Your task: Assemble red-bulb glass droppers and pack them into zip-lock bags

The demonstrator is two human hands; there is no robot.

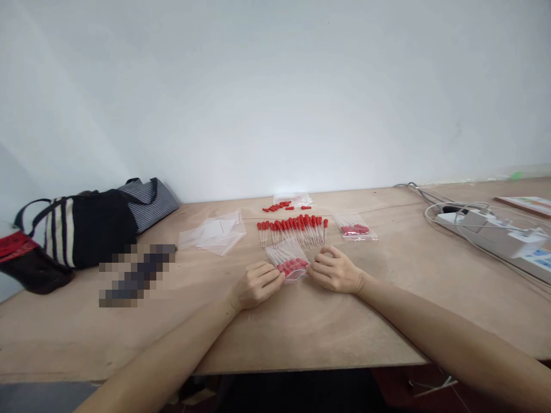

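Between my hands lies a clear zip bag [296, 276] holding several droppers with red bulbs, its mouth toward me. My left hand [259, 282] pinches the bag's left corner. At the opposite corner, my right hand [334, 271] has its fingers closed on the bag's edge. Just beyond the bag is a row of loose droppers [297, 226], red bulbs facing away from me. To the right rests another bag of droppers [355, 227]. Loose red rubber bulbs [279, 205] lie farther back, by a clear bag [297, 198].
Flat plastic bags [215, 234] are piled at the left of the wooden table [336, 338]. A black bag with white stripes [94, 226] and a dark bottle [32, 267] stand far left, near a pixelated dark object [140, 278]. A power strip [495, 232] with cables lies right.
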